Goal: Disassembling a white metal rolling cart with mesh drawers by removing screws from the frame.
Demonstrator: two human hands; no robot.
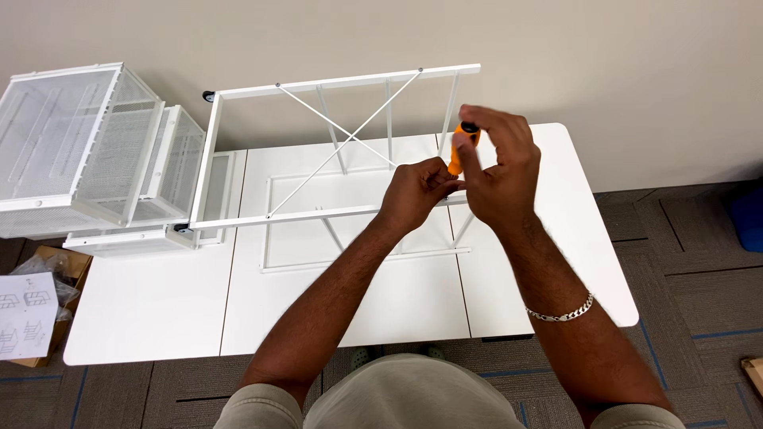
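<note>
Orange-handled screwdriver [459,149] gripped upright in right hand [497,171] at near rail of white metal frame [238,147] lying on white table [143,310], left hand [417,191] pinched closed at its tip; fastening underway, next move likely needs steady downward turning

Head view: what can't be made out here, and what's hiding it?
- Screwdriver tip and any fastener: hidden behind the left hand and right hand.
- Frame joint under the hands: covered by the fingers.
- Mesh drawers: cut off by the left edge.
- Instruction sheet: drawings too small to read.
- Box: cut off by the right edge.
</note>
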